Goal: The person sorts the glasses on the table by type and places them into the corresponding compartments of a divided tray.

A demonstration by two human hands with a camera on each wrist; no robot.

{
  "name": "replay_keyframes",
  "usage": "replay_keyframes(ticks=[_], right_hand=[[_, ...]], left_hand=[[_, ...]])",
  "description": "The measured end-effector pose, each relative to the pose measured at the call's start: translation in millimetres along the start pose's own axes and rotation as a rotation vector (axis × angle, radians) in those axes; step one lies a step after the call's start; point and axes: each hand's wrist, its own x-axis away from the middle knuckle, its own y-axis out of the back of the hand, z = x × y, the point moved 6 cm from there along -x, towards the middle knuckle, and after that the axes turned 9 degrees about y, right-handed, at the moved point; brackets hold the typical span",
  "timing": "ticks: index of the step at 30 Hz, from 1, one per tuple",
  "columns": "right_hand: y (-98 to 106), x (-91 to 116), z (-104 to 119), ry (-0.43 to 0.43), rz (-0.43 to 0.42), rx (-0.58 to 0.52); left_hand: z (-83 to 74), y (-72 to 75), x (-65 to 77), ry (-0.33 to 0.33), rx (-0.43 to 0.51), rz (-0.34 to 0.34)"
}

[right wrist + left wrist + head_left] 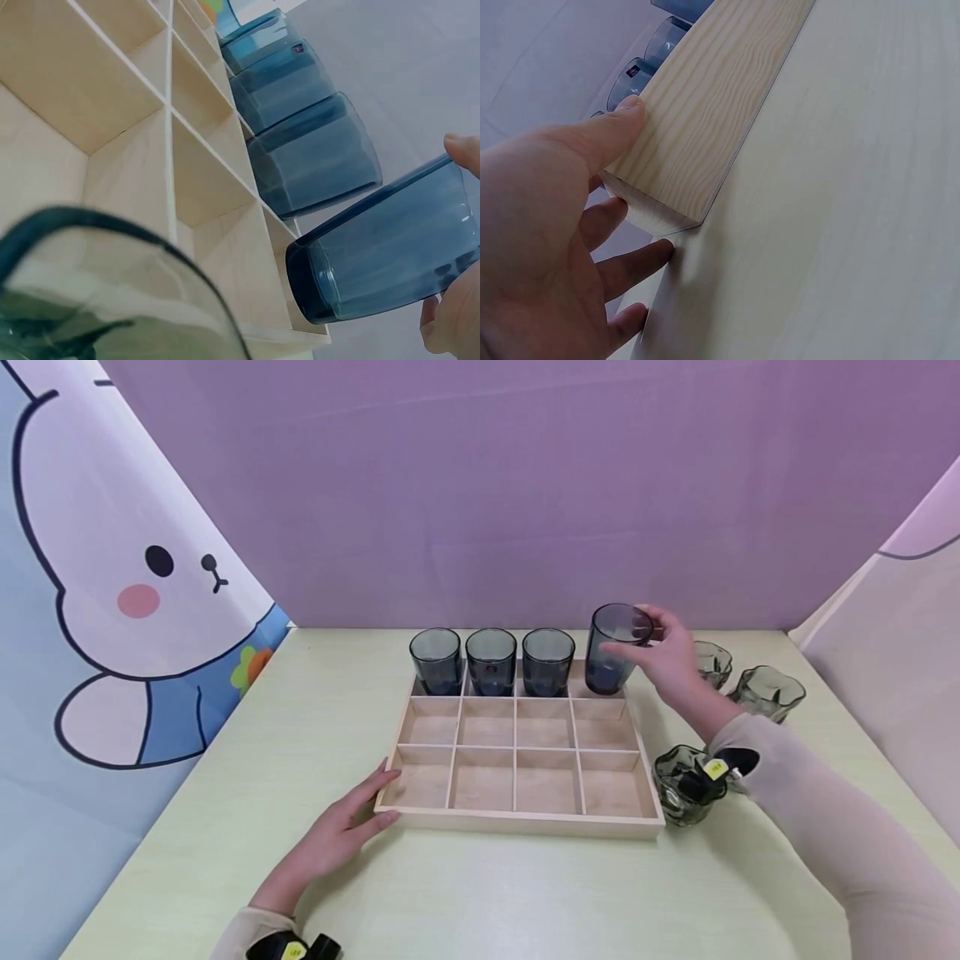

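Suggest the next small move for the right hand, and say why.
Probably ease the held glass down into the back-right compartment: the right hand holds it tilted, its base at that compartment, and three matching glasses already stand in the other back-row compartments of the wooden tray.

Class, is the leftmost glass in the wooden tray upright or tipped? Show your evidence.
Upright. In the head view, the leftmost glass has its open rim uppermost, base below.

staged tabletop booth, room type unclear: pale wood table, purple cloth behind, cartoon-printed sheet at left.
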Motion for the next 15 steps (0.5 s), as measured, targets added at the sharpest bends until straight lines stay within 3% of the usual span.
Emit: replay_keyframes(ticks=[15], right_hand=[[-10.9,5.2,-9.7,-0.089,0.105,0.074]], left_hand=[[-1.9,-0.1,0.3,-0.018,0.006,0.001]])
